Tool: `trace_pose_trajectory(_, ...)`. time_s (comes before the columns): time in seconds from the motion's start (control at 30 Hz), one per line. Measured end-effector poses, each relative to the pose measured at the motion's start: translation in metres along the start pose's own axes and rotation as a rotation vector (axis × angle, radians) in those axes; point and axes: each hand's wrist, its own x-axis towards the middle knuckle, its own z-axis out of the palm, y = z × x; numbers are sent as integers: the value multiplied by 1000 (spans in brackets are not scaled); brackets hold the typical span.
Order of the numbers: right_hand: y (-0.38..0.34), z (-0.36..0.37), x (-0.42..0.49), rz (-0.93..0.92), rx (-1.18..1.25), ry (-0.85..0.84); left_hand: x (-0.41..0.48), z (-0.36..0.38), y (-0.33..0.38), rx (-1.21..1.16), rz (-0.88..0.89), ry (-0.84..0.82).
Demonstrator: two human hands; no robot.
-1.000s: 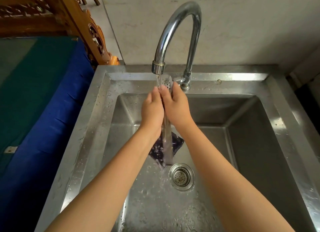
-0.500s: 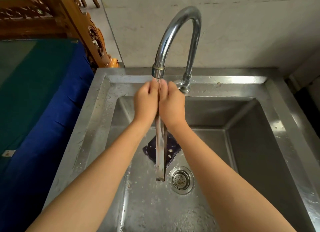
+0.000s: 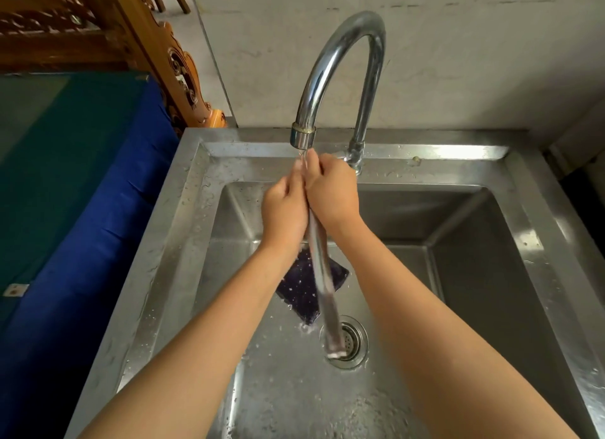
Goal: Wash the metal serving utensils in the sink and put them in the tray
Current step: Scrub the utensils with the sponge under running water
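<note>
A long metal serving utensil (image 3: 322, 284) is held upright under the running faucet (image 3: 340, 72), its flat handle pointing down towards the drain (image 3: 352, 342). My left hand (image 3: 284, 212) and my right hand (image 3: 332, 193) are both closed around its upper part, pressed side by side just below the spout. The utensil's head is hidden between my fingers. Water runs down the handle. No tray is in view.
A dark purple scrub pad (image 3: 301, 288) lies on the sink floor left of the drain. The steel sink (image 3: 196, 216) has wet rims. A blue and green cloth-covered surface (image 3: 65, 176) borders the left side, with carved wooden furniture (image 3: 176, 65) behind it.
My hands have slid up the utensil towards the spout, covering its perforated head. The handle tip has swung right, over the drain.
</note>
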Motion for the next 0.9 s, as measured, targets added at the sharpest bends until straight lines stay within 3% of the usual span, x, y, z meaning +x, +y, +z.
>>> trace_pose_trajectory(0.27, 6, 14, -18, 34, 103, 31, 20, 0, 16, -61, 38, 83)
trace_pose_trajectory(0.47, -5, -4, 14, 108, 201, 24, -4, -5, -4, 102, 70, -116)
trace_pose_trajectory(0.67, 5, 13, -18, 36, 12, -72, 21, -5, 16, -64, -2, 102)
trace_pose_trajectory(0.83, -2, -1, 8, 74, 165, 42, 8, 3, 7, 94, 30, -80)
trace_pose_trajectory(0.9, -3, -1, 10, 41, 149, 35, 4, 2, 1, 119, 23, -77)
